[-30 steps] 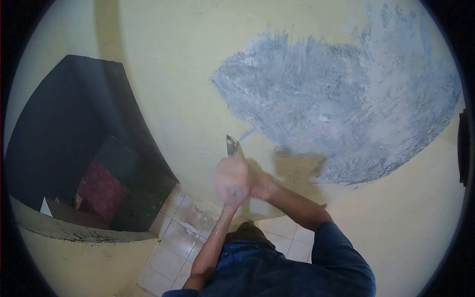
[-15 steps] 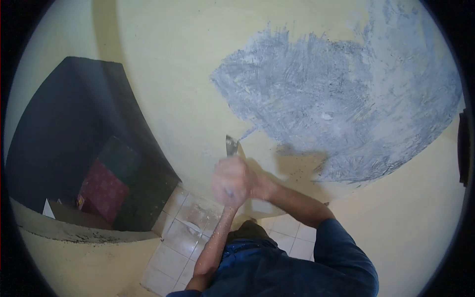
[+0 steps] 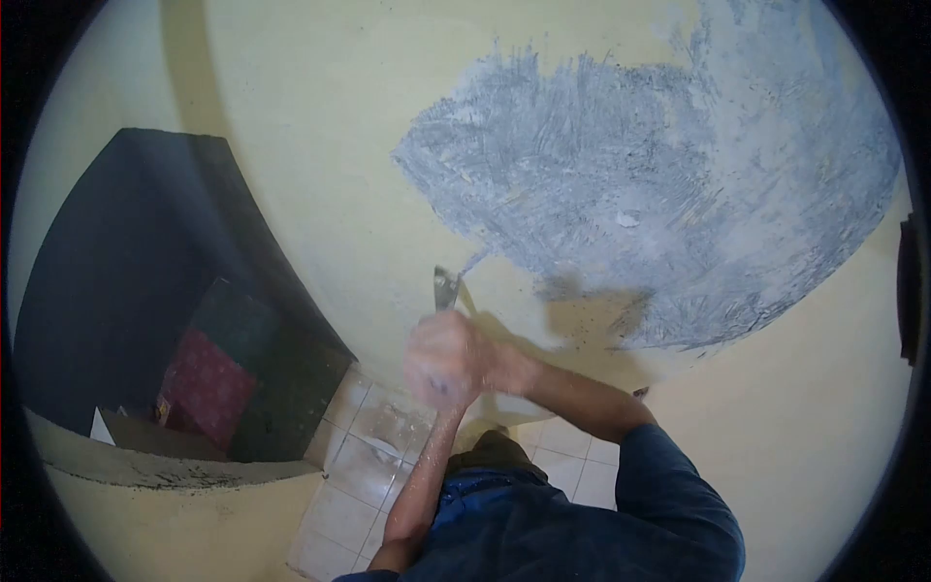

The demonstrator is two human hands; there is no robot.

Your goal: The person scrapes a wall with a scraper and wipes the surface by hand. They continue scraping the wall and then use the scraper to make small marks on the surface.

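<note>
Head view: one scraper [image 3: 445,288], blade up against the yellow wall [image 3: 320,145], just below one grey patch [image 3: 659,184]. Left hand [image 3: 436,361] and right hand [image 3: 506,367], blurred, touch each other, both clenched round its handle. One tiled floor [image 3: 359,466] lies below.

The wall [image 3: 320,145] was pale yellow, and its scraped patch [image 3: 659,184] was blue-grey, streaked with white and flecked with dark specks. The scraper [image 3: 445,288] blade was dull grey. The floor tiles [image 3: 359,475] were off-white with darker grout lines. The sleeve [image 3: 669,504] was dark blue. The left forearm [image 3: 427,475] was speckled with white dust.
</note>
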